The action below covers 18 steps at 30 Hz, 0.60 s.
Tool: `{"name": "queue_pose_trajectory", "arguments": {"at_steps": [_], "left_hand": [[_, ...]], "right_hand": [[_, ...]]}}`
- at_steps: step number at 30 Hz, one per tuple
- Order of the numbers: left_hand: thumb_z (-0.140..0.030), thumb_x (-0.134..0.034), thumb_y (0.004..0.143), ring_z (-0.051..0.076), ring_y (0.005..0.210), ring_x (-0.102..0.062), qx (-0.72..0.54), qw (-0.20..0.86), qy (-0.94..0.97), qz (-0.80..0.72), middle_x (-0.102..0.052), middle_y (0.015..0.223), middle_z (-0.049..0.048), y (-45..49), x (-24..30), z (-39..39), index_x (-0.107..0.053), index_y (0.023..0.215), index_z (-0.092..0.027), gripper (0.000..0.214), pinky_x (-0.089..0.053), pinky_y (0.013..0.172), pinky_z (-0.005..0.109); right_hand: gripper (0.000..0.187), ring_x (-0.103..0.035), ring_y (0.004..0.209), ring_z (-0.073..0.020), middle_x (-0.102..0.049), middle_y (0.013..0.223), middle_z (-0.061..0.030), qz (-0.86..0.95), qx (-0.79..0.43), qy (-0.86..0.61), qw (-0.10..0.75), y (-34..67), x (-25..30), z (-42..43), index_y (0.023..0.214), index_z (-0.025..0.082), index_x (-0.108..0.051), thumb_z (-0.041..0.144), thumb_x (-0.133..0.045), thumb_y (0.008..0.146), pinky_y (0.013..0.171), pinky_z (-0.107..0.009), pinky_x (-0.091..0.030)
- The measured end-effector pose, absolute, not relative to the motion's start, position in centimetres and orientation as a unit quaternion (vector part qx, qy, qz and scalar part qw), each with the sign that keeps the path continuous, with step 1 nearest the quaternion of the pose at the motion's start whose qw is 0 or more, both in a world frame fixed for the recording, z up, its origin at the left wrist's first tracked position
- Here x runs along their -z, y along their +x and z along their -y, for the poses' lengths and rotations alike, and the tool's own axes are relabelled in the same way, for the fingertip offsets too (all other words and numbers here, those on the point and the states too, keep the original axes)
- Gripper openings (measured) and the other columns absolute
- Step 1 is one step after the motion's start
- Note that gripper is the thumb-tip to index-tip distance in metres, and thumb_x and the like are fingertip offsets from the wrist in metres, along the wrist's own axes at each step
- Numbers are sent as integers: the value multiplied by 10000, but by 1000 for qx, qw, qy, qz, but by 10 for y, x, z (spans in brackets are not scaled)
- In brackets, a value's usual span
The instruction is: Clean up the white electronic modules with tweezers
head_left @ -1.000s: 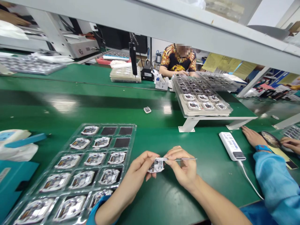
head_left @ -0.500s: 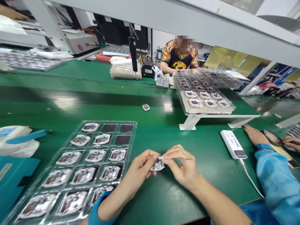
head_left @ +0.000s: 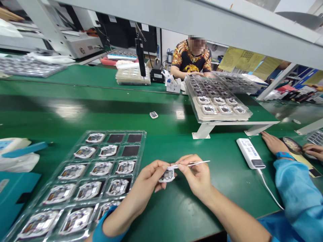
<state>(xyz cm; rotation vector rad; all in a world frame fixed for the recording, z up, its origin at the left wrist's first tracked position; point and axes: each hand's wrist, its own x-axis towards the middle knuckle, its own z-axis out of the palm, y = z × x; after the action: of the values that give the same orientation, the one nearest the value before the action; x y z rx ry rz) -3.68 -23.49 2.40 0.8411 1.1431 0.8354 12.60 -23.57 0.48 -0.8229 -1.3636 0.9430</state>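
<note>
My left hand (head_left: 148,176) pinches a small white circuit module (head_left: 167,175) just above the green bench. My right hand (head_left: 195,174) grips thin metal tweezers (head_left: 191,164), their tips at the module's top edge and their back end pointing right. To the left lies a clear plastic tray (head_left: 137,158) with several similar modules in its pockets; three pockets at its far end are empty.
A loose module (head_left: 153,115) lies further out on the bench. A stacked tray (head_left: 217,106) rests on a white stand. A white power bank (head_left: 250,153) with a cable lies right, beside a co-worker's hand (head_left: 271,143) and blue sleeve. A person sits opposite.
The tweezers' back end has tilted upward and the hands have risen slightly with the module. The camera view shifted a little.
</note>
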Motion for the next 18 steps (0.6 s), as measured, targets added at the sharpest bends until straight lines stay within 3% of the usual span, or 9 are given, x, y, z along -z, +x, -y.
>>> {"name": "queue_pose_trajectory", "arguments": {"at_steps": [9, 18], "left_hand": [[-606, -757, 662, 69, 498, -451, -385, 670, 364, -520, -556, 578, -62, -36, -24, 237, -638, 744, -171, 459, -332, 475, 172], [-560, -721, 736, 93, 538, -468, -406, 667, 382, -495, -577, 631, -39, -35, -22, 237, -673, 848, -162, 416, -334, 482, 197]], "right_hand": [[119, -757, 755, -173, -758, 834, -40, 666, -298, -361, 581, 127, -10, 240, 894, 225, -643, 108, -658, 887, 693, -283, -618], [74, -750, 779, -187, -761, 839, -59, 666, -260, -365, 596, 127, -8, 237, 883, 212, -652, 139, -659, 892, 710, -311, -613]]}}
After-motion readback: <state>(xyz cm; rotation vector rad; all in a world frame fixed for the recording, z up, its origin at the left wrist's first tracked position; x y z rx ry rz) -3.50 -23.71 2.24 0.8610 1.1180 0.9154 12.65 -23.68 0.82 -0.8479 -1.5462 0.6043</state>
